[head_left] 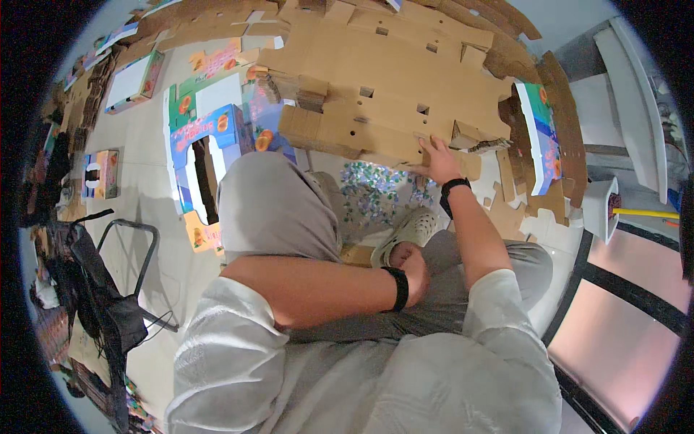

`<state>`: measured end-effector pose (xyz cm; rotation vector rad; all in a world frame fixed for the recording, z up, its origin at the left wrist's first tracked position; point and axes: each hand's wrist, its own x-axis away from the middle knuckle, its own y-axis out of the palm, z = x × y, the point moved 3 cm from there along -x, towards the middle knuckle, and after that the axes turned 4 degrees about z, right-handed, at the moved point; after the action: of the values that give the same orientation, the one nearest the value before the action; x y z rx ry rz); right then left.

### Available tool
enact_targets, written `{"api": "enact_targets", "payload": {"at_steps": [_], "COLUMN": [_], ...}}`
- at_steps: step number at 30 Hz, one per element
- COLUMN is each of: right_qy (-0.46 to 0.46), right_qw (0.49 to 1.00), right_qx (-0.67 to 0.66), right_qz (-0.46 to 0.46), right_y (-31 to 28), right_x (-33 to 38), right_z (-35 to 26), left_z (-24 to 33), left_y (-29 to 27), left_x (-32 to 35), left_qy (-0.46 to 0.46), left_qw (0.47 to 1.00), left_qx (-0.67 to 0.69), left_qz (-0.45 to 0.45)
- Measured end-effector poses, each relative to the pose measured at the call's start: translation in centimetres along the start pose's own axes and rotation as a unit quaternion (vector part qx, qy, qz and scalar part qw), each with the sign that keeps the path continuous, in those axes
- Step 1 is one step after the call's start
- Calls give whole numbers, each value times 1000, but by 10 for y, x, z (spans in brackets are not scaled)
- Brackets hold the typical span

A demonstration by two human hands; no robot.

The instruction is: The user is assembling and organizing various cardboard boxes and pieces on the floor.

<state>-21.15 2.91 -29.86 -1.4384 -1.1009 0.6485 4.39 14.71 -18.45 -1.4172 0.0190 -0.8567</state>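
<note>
My right hand [439, 160], with a black band at the wrist, rests on the near edge of a large brown cardboard sheet [390, 65]. Its fingers are spread over the board, and the thumb points left along the edge. The sheet has small square cut-outs, round holes and folded flaps. My left forearm lies across my lap. My left hand [416, 277], also below a black band, is bent down beside my light clog [406, 233], its fingers mostly hidden. Under the sheet's near edge lies a patch of small green, blue and white pieces [372, 189].
A blue printed fruit carton [225, 119] stands left of my raised knee. Another printed panel [536, 137] leans at the right. Small boxes [137, 81] and a black folding frame [153, 253] are farther left. At right are a framed panel [627, 289] and a yellow handle [643, 213].
</note>
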Motion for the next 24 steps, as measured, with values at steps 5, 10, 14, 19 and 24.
{"api": "enact_targets", "payload": {"at_steps": [5, 10, 14, 19, 24], "right_qy": [90, -192, -213, -164, -143], "right_qw": [994, 963, 972, 986, 988], "right_qx": [-13, -162, -72, 11, 33], "right_qz": [58, 100, 73, -34, -37], "right_y": [-21, -20, 2, 39, 59], "right_x": [-32, -99, -151, -175, -181], "right_z": [-58, -168, -238, -273, -269], "left_z": [8, 25, 13, -8, -15], "left_y": [2, 25, 35, -11, -25], "left_x": [-1, -22, -18, 31, 46], "left_qy": [-23, 9, -96, -25, -88], "left_qw": [1000, 999, 963, 254, 260], "left_qx": [-12, 37, -239, -964, -954], "left_qz": [-5, -7, -83, -76, -123]}}
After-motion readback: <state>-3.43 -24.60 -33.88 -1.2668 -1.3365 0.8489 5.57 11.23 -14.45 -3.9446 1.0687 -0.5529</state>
